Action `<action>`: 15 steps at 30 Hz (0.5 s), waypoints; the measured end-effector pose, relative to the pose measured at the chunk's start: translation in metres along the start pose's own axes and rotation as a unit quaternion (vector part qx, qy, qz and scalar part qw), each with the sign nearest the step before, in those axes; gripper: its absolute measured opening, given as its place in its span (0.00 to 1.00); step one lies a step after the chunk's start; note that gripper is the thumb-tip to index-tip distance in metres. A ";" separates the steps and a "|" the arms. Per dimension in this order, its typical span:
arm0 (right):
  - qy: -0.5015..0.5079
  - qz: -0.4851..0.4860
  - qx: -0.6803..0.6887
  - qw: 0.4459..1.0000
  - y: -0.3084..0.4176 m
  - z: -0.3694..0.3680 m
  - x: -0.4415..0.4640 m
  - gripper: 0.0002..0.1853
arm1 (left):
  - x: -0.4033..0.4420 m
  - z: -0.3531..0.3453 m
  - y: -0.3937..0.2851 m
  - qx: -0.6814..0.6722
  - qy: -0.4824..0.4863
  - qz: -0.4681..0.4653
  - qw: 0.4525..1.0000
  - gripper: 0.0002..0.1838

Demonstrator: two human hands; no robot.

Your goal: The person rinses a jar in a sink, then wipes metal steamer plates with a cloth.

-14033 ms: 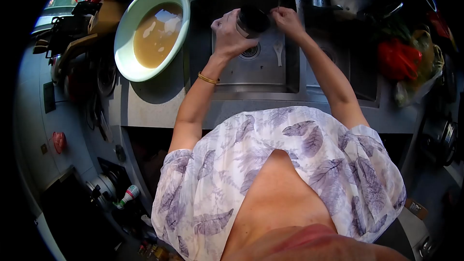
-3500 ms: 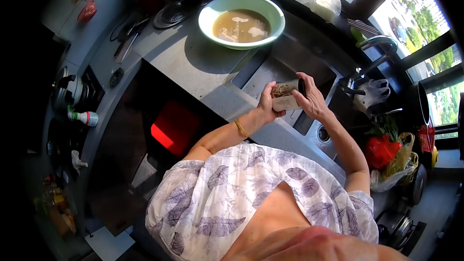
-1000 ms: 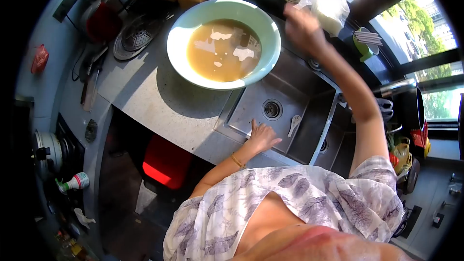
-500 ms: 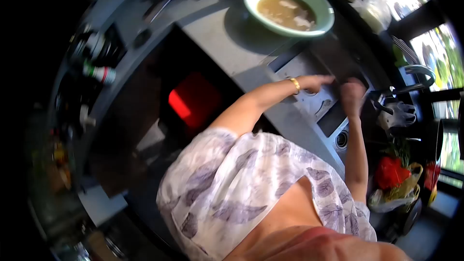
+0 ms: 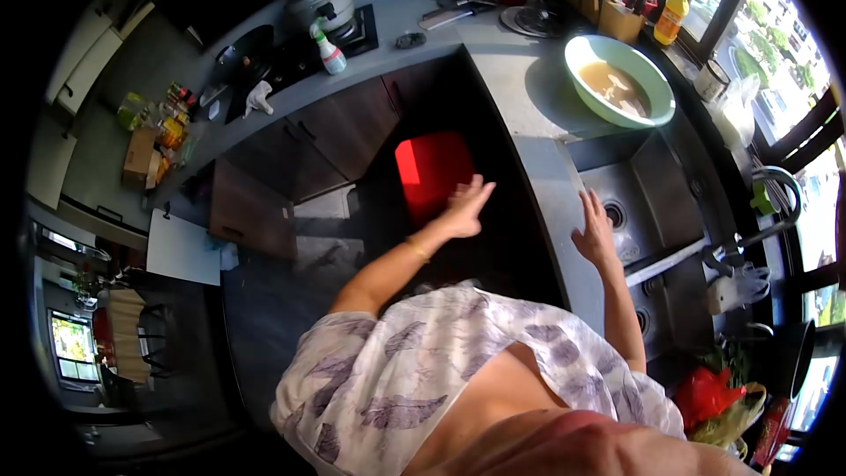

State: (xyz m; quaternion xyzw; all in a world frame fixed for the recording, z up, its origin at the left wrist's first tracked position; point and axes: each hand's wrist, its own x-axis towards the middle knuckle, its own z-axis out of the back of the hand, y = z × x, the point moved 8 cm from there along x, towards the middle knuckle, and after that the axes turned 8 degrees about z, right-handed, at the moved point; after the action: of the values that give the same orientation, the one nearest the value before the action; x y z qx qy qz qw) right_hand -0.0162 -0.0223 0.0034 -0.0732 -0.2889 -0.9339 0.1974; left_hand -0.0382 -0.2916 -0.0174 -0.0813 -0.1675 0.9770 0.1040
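My left hand [image 5: 463,211], with a gold bangle at the wrist, hangs in the air in front of the red bin [image 5: 432,167]; its fingers are spread and hold nothing. Near the front edge of the steel sink [image 5: 648,181] is my right hand [image 5: 597,231], empty, with its fingers apart. Beyond the sink, a pale green basin [image 5: 665,106] of cloudy brownish water stands on the grey counter [image 5: 507,75]. The labelled jar [image 5: 711,81] stands on the window ledge, right of the basin, touched by neither hand.
A spray bottle [image 5: 328,51] stands beside the stove [image 5: 357,35]. A knife block [image 5: 619,21] and a yellow bottle [image 5: 672,14] are behind the basin. The faucet [image 5: 780,178] rises at the right, near a red bag [image 5: 707,397]. A cabinet door [image 5: 251,204] is at the left.
The view has swung left towards the stove and floor. The jar went from both hands to the window ledge. Both hands have left the sink area's middle, the left one farther out over the floor.
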 end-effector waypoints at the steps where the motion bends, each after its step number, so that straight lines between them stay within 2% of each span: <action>1: -0.001 0.000 -0.001 1.000 0.003 -0.009 -0.001 0.42 | -0.026 0.007 0.025 0.029 0.080 0.063 0.994 0.50; 2: -0.025 0.010 0.009 1.000 0.004 -0.014 -0.003 0.42 | -0.051 0.011 0.059 0.037 0.059 0.093 0.993 0.48; 3: -0.048 0.020 0.020 0.998 0.006 -0.020 -0.004 0.42 | -0.074 0.018 0.089 0.112 0.065 0.149 0.980 0.45; 5: -0.089 0.043 0.008 0.995 0.012 -0.024 -0.009 0.40 | -0.120 0.008 0.171 0.102 0.046 0.217 0.970 0.37; 7: -0.050 -0.011 -0.014 0.999 0.005 -0.036 -0.012 0.38 | -0.176 0.010 0.221 0.095 0.020 0.291 0.952 0.35; 8: -0.031 -0.038 -0.022 0.999 0.003 -0.042 -0.013 0.37 | -0.195 -0.025 0.289 0.072 -0.017 0.275 0.959 0.33; 9: -0.058 -0.036 -0.070 0.995 0.009 -0.040 -0.015 0.30 | -0.229 -0.019 0.296 -0.041 -0.017 0.326 0.944 0.31; 10: -0.088 -0.034 -0.117 0.989 0.018 -0.037 -0.016 0.24 | -0.262 -0.009 0.287 -0.184 0.023 0.372 0.910 0.30; 11: -0.115 -0.025 -0.102 0.988 0.023 -0.036 -0.014 0.18 | -0.289 -0.008 0.280 -0.322 0.060 0.407 0.853 0.29; 12: -0.138 -0.017 -0.088 0.986 0.029 -0.034 -0.014 0.13 | -0.328 -0.029 0.324 -0.294 0.011 0.516 0.804 0.25; 13: -0.135 -0.063 -0.072 0.986 0.038 -0.028 -0.010 0.10 | -0.350 -0.057 0.377 -0.291 -0.023 0.440 0.850 0.21; 14: -0.129 -0.092 -0.007 0.987 0.036 -0.027 -0.003 0.11 | -0.365 -0.047 0.376 -0.267 -0.030 0.435 0.859 0.18; 15: -0.186 -0.010 0.006 0.983 0.043 -0.019 0.003 0.08 | -0.384 -0.029 0.373 -0.241 -0.033 0.435 0.867 0.17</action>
State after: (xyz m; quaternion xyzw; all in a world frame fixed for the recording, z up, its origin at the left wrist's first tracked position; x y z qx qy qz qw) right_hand -0.0013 -0.0667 0.0109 -0.2412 -0.3274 -0.9041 0.1313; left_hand 0.2720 -0.7147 -0.1253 -0.1360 -0.3486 0.8548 -0.3597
